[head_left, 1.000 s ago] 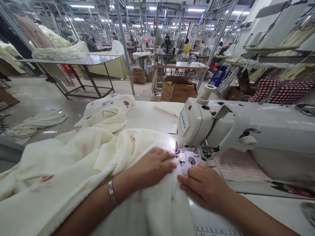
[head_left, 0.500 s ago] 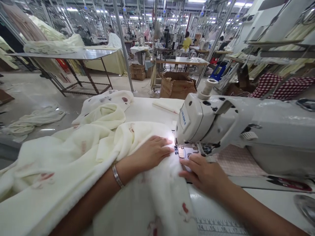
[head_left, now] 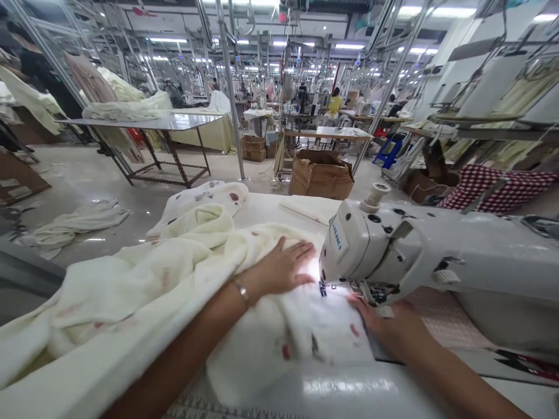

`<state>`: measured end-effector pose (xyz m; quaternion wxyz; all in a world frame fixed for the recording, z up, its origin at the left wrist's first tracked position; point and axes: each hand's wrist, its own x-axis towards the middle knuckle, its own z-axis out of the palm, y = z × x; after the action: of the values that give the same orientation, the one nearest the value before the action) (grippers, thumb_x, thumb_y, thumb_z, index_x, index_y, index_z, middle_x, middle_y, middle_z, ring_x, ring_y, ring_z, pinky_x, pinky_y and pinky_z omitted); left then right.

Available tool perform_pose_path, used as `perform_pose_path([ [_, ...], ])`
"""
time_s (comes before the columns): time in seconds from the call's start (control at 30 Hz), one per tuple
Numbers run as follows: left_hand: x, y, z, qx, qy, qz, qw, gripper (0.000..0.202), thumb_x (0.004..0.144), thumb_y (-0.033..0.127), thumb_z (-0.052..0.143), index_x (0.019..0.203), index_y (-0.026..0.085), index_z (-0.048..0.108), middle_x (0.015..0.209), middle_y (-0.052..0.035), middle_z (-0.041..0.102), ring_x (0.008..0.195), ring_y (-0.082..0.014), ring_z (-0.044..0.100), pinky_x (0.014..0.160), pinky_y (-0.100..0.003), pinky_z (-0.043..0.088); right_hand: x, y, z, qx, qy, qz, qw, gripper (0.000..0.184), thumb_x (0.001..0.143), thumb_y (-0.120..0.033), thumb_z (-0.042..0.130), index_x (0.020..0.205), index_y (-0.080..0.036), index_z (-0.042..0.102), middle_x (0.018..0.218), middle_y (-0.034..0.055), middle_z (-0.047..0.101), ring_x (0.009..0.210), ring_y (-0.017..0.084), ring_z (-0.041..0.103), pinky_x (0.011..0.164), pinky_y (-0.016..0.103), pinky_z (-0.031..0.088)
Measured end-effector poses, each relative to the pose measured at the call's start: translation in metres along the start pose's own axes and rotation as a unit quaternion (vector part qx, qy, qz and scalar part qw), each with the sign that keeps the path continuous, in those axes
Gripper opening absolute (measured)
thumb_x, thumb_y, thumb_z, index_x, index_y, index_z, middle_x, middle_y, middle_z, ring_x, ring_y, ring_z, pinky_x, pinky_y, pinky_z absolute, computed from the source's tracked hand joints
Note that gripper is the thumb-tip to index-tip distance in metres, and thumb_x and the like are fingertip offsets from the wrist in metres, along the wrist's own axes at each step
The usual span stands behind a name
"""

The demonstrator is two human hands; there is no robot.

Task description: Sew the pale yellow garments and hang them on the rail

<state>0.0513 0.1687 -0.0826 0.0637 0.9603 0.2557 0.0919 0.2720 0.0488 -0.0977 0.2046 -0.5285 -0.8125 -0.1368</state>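
My left hand [head_left: 286,269] lies flat on cream fleece fabric [head_left: 262,331] printed with small reddish figures, fingers spread, a bracelet [head_left: 242,293] at the wrist. Its fingertips are just left of the lit presser foot [head_left: 322,288] of a white sewing machine [head_left: 353,238]. Under the machine's head, the fabric spreads to the right of the foot. There my right hand [head_left: 384,323] reaches in with stretched fingers, fingertips at the fabric's right edge. Part of this hand is blurred and hidden behind the machine. More of the fabric is heaped over my left forearm.
A folded cream piece [head_left: 312,208] rests behind the machine head. Red-handled scissors [head_left: 530,364] lie at the right. Beyond the sewing table stand a cardboard box [head_left: 321,177] and a metal-topped table [head_left: 174,122]. Loose cloth [head_left: 81,224] lies on the floor at left.
The fabric at the foot has shifted and now covers the plate to its right. My left fingers have spread wider. My right hand has moved right and further under the machine head. The view has tilted up.
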Motion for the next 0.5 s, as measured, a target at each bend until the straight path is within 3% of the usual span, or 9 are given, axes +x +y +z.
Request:
perform_pose_path([
  [0.1,0.008,-0.004,-0.011,0.012,0.024,-0.023,0.999,0.039,0.093,0.034,0.043,0.124,0.011,0.043,0.140,-0.0157,0.037,0.133,-0.0262,0.026,0.107,-0.053,0.017,0.000,0.003,-0.002,-0.009,0.023,-0.008,1.000,0.028,0.090,-0.027,0.040,0.077,-0.019,0.063,0.072,0.0097,0.064,0.067,0.026,0.060,0.056,0.037,0.046],
  [0.17,-0.006,0.016,-0.018,-0.022,0.053,-0.068,0.996,0.031,0.091,0.030,0.044,0.115,0.011,0.048,0.130,-0.0152,0.047,0.126,-0.0264,0.037,0.104,-0.049,0.026,-0.002,-0.007,-0.007,0.011,0.000,-0.054,0.998,0.027,0.092,-0.026,0.039,0.086,-0.019,0.064,0.079,0.0084,0.066,0.068,0.024,0.061,0.058,0.035,0.047],
  [0.23,-0.032,0.046,-0.023,-0.085,0.060,-0.092,0.990,0.036,0.084,0.036,0.054,0.111,0.013,0.049,0.119,-0.0128,0.052,0.113,-0.0259,0.046,0.098,-0.043,0.036,-0.004,-0.021,-0.013,0.040,-0.039,-0.099,0.993,0.026,0.093,-0.029,0.039,0.099,-0.017,0.061,0.092,0.0092,0.067,0.078,0.023,0.062,0.062,0.035,0.048],
  [0.33,-0.069,0.083,-0.019,-0.113,0.032,-0.056,0.992,0.052,0.072,0.035,0.064,0.117,0.015,0.045,0.126,-0.0127,0.046,0.117,-0.0296,0.041,0.104,-0.052,0.026,-0.006,-0.037,-0.017,0.062,-0.081,-0.125,0.987,0.043,0.089,-0.049,0.044,0.112,-0.014,0.056,0.107,0.0150,0.062,0.095,0.029,0.058,0.068,0.040,0.049],
  [0.43,-0.080,0.092,-0.012,-0.088,0.077,-0.043,0.992,0.022,0.077,0.016,0.050,0.098,0.015,0.052,0.121,-0.0111,0.050,0.115,-0.0263,0.043,0.107,-0.052,0.019,-0.010,-0.045,-0.017,0.061,-0.090,-0.115,0.987,0.068,0.073,-0.072,0.048,0.116,-0.020,0.055,0.112,0.0178,0.058,0.100,0.035,0.054,0.071,0.049,0.047],
  [0.5,-0.074,0.088,-0.010,-0.097,0.136,-0.058,0.984,0.011,0.081,0.012,0.042,0.084,0.016,0.052,0.102,-0.0090,0.057,0.098,-0.0215,0.050,0.100,-0.045,0.032,-0.012,-0.049,-0.017,0.063,-0.094,-0.099,0.989,0.077,0.064,-0.080,0.048,0.118,-0.025,0.055,0.115,0.0187,0.057,0.103,0.037,0.053,0.075,0.053,0.044],
])
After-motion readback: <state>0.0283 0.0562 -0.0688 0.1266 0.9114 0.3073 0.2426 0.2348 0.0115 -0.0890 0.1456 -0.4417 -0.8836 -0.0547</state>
